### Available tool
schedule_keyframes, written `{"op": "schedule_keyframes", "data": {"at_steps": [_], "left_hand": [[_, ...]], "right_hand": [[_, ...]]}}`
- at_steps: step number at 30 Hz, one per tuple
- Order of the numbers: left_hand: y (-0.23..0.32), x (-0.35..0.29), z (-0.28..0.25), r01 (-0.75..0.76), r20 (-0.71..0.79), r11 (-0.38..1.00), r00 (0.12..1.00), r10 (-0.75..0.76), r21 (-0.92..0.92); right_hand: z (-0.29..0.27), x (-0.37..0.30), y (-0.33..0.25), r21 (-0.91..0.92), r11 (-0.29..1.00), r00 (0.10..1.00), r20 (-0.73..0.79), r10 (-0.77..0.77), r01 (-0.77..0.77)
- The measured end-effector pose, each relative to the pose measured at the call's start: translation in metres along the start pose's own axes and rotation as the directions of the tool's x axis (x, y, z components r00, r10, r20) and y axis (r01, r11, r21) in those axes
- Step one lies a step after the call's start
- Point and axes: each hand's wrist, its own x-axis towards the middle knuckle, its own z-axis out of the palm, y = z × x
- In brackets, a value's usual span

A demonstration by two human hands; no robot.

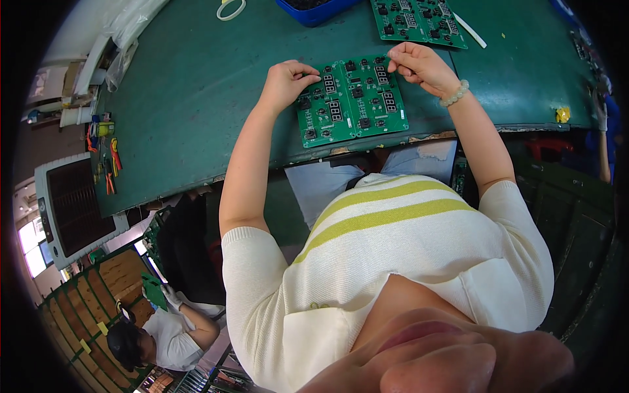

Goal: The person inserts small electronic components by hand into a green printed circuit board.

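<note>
A green circuit board lies near the table's front edge, in front of my body. It is made of joined panels carrying digit displays, black round parts and small components. My left hand is at its upper left edge, thumb and forefinger closed on the board's side. At the upper right corner is my right hand, its thumb and forefinger pinched together by the edge. Whatever may sit between those right fingertips is too small to make out. A beaded bracelet circles my right wrist.
Beyond my right hand lie more circuit boards, with a white stick beside them. A blue bin with dark contents and a tape ring are at the far side. Hand tools sit leftward. Another person holds a board at lower left.
</note>
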Motion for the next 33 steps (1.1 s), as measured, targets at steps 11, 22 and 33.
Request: {"op": "schedule_keyframes", "data": {"at_steps": [11,22,33], "left_hand": [[0.015,0.007,-0.004,-0.13,0.114,0.932,0.989,0.096,0.338],[0.006,0.015,-0.012,0.208,0.073,0.488,0.957,-0.282,-0.848],[0.014,0.027,0.01,0.31,0.144,0.451,0.92,-0.365,-0.837]], "right_hand": [[0.011,0.019,0.011,-0.45,0.858,0.96,-0.007,-0.281,0.248],[0.039,0.024,0.002,-0.858,0.481,0.913,-0.034,-0.406,0.182],[0.046,0.034,-0.009,-0.964,0.256,0.962,-0.004,-0.272,0.069]]}}
